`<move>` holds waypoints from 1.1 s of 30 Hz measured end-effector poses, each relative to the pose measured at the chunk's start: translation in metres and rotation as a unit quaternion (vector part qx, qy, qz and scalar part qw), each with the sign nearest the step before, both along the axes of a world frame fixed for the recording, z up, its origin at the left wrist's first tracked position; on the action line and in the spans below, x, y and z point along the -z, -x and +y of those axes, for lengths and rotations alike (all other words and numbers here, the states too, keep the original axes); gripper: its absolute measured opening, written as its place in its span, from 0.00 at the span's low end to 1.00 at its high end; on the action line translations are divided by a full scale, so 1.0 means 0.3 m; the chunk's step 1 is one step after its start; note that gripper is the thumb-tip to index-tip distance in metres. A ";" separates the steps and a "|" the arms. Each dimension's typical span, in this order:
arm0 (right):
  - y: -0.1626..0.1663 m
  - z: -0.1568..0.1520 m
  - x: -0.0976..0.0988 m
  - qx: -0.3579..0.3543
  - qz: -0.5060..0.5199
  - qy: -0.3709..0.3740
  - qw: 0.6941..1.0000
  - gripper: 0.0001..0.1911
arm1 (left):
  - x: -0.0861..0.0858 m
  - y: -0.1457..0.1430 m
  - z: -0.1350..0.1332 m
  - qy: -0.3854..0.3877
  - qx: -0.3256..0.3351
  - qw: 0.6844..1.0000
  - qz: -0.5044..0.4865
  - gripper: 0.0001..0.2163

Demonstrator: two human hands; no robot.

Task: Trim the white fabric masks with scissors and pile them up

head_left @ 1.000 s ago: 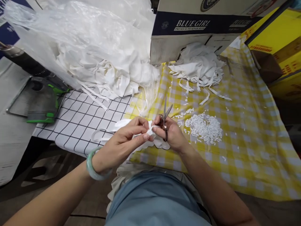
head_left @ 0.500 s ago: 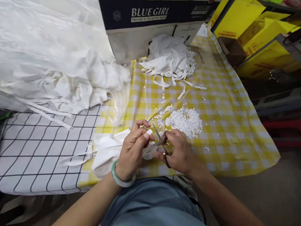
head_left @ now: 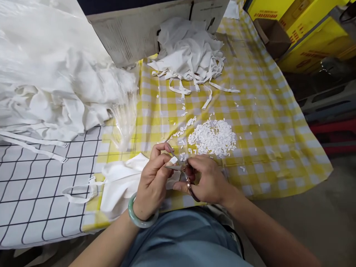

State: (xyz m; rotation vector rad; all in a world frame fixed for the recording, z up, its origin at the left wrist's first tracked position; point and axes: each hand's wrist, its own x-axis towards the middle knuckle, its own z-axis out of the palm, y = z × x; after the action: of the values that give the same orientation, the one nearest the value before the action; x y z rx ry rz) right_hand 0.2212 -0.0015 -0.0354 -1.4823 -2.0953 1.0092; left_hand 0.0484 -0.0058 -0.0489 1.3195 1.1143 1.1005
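My left hand, with a green bangle on the wrist, pinches a small white tab at the edge of a white cloth piece that lies at the table's near edge. My right hand is closed around the handles of small scissors. The scissor blades point left and meet the white tab between my left fingertips. A loose white strap trails from the cloth onto the black-checked cover.
A heap of small white snippets lies on the yellow checked tablecloth just beyond my hands. A pile of white cloth with straps sits before a cardboard box. A plastic bag of white cloth fills the left. Yellow boxes stand right.
The view has shifted right and down. My hands came closer to the table edge, and the scissor blades swung from pointing upward to pointing left onto the tab in my left fingers.
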 end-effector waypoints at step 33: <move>-0.080 -0.017 0.048 0.141 -0.004 0.117 0.983 0.26 | 0.045 -0.064 0.053 0.028 0.062 0.998 0.011 0.13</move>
State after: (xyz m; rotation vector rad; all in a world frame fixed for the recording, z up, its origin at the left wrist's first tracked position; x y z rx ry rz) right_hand 0.2453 -0.0067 -0.0499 -1.8375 -1.7510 1.1669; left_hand 0.0678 0.0102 -0.0624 1.3415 1.0578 0.9595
